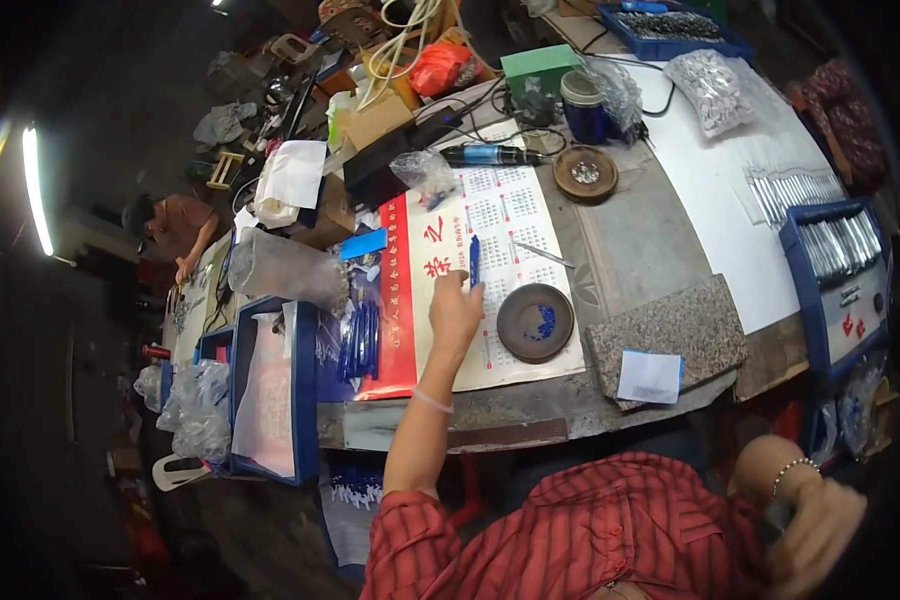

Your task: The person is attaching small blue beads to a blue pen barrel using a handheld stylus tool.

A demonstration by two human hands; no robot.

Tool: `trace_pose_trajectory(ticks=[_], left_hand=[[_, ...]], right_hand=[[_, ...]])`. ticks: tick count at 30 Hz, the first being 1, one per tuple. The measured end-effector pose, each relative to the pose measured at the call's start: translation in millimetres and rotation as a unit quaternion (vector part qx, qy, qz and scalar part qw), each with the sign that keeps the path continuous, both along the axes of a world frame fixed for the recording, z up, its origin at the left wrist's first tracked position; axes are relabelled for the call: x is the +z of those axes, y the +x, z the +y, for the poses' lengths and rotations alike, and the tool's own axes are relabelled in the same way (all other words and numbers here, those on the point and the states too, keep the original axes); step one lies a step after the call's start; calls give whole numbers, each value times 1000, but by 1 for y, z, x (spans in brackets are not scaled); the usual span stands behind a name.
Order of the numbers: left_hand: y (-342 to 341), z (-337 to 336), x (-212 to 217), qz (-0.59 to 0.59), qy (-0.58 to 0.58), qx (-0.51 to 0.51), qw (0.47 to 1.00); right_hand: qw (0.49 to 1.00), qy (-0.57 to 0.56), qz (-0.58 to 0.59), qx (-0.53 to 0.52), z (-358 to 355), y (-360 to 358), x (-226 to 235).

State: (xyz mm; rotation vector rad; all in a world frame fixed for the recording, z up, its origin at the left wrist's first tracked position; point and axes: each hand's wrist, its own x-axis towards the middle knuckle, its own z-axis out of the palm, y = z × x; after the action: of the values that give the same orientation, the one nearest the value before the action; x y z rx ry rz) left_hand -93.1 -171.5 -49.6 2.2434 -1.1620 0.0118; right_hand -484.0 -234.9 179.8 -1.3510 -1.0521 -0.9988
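My left hand reaches over a paper calendar sheet on the table. Its thumb and fingers close on the lower end of a slim blue pen, which points away from me. Just right of that hand sits a round dark dish with small blue pieces in it. A thin silver tweezer-like tool lies beyond the dish. Several blue pens lie side by side left of my forearm. My right hand hangs off the table at the lower right, blurred, its fingers not readable.
A granite slab with a paper slip lies right of the dish. Blue trays stand at the left and right edges. A wooden bowl, a blue-handled power tool and a jar are farther back. Another person sits far left.
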Motion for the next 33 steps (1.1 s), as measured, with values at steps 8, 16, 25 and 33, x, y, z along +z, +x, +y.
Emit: trace_pose_trajectory(ticks=[8,16,25,33], left_hand=[[15,-34,-14,5,110,42,993],[27,3,-12,75,38,80,993],[-104,87,66,230,-169,28,958],[-160,129,66,253,-230,-41,939]], right_hand=[[875,214,334,-279,12,-38,-93],[701,209,634,-251,1,24,-106],[683,239,669,-171,18,84,-139],[657,405,633,-60,32,117,-142]])
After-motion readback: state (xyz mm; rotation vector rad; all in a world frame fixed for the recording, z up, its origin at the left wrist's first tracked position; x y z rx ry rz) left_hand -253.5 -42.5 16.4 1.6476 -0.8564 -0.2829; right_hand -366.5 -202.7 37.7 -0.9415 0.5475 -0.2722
